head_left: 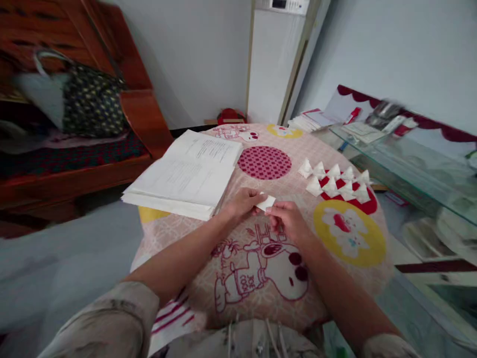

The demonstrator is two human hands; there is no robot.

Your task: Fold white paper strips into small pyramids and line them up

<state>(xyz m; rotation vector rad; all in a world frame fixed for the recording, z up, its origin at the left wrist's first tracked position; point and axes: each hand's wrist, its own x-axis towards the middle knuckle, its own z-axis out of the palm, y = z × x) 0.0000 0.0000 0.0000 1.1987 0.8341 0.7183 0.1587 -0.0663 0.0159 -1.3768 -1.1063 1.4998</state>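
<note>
Between my two hands, over the near middle of the round table, is a small folded piece of white paper [266, 202]. My left hand [244, 203] pinches its left side, the thumb lying on top. Its right corner is gripped by the fingers of my right hand [286, 219]. To the left lies a thick open stack of printed paper sheets [182, 171]. On the right of the table, several small folded white paper pieces [333, 186] with pointed tops stand in two rows.
A patterned tablecloth [298, 186] with cartoon figures covers the table. At the right stands a glass-topped shelf [410, 169] with papers and small items on it. A wooden bench [137, 119] on the left holds a dark patterned bag [93, 102]. A white appliance [274, 64] stands behind.
</note>
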